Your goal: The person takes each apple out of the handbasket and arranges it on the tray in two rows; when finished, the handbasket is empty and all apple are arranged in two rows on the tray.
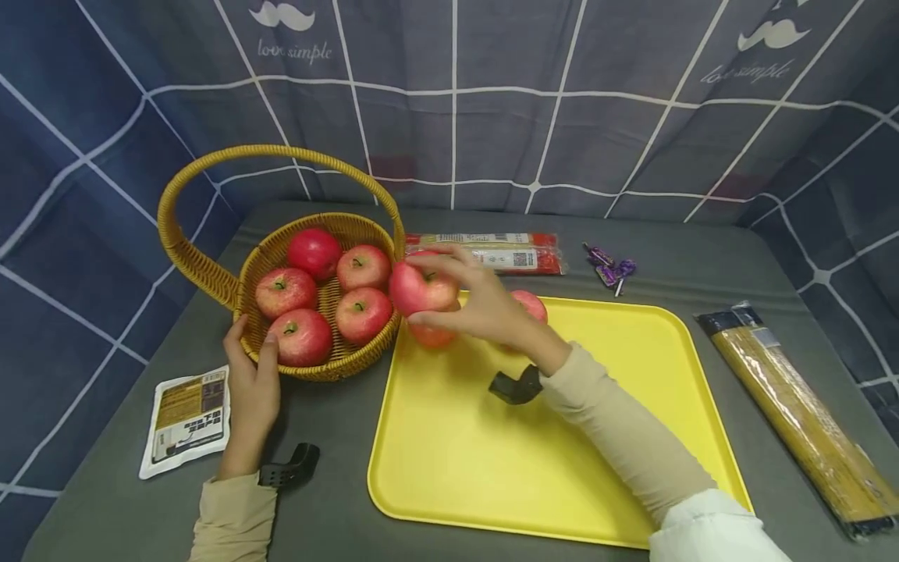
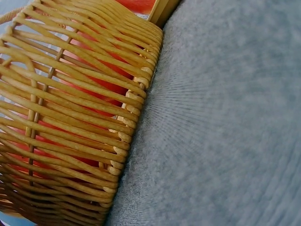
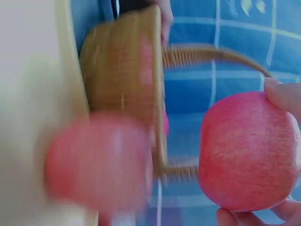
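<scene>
A red apple (image 1: 414, 290) is in my right hand (image 1: 485, 304), gripped between thumb and fingers above the tray's left edge, beside the basket. The right wrist view shows this apple (image 3: 249, 150) raised off the surface. My left hand (image 1: 251, 390) holds the near-left rim of the yellow wicker basket (image 1: 365, 361), thumb over the edge close to an apple. Several red apples (image 1: 300, 337) lie inside the basket, whose handle (image 1: 281, 152) stands up. On the yellow tray (image 1: 449, 453), one apple (image 1: 431, 337) sits below the held one; another apple (image 1: 530, 304) is partly hidden by my right hand.
Left of the basket lies a flat white-edged packet (image 1: 188, 421). Red-ended packages (image 1: 520, 254) and purple-wrapped candies (image 1: 609, 268) are behind the tray. A long package of yellowish sticks (image 1: 794, 414) lies right of it. A checked curtain (image 1: 492, 117) hangs behind the grey table.
</scene>
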A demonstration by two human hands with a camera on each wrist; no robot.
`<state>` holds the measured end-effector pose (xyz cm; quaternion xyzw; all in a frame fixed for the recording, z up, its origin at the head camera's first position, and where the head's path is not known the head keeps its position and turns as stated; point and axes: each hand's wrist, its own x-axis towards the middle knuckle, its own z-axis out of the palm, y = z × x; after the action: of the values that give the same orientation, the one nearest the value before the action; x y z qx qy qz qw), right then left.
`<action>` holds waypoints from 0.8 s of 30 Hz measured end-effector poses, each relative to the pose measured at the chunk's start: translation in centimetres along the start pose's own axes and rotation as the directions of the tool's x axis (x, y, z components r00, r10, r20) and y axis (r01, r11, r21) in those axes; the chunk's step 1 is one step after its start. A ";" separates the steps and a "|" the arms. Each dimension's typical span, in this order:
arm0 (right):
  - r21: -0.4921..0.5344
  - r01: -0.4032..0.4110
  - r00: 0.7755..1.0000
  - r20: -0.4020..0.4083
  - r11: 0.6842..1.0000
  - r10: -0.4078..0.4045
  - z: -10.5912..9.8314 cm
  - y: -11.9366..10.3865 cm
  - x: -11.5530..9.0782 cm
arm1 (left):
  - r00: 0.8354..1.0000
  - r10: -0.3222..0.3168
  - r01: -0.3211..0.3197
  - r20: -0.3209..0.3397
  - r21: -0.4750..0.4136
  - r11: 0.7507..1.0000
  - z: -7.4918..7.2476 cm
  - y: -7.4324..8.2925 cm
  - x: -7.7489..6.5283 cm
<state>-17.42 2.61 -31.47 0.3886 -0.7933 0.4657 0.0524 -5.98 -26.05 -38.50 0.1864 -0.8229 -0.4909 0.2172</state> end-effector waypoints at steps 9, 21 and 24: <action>-0.111 -0.287 0.947 -0.179 0.951 0.265 -10.0 5.2 -7.7 | 1.000 -0.030 0.030 0.003 0.006 1.000 -0.3 -0.1 -0.3; -0.184 -0.470 0.883 -0.113 0.863 0.456 -11.9 9.6 -14.8 | 1.000 -0.004 0.004 -0.002 0.012 1.000 -0.4 -0.1 -0.1; -0.203 -0.473 0.880 -0.066 0.857 0.470 -11.8 9.7 -15.1 | 1.000 0.007 -0.007 -0.001 0.007 1.000 -0.3 -0.1 -0.1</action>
<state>-16.69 22.96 -38.36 0.1718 -0.9091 0.3792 -0.0163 -5.67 -26.26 -38.43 0.1846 -0.8251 -0.4872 0.2186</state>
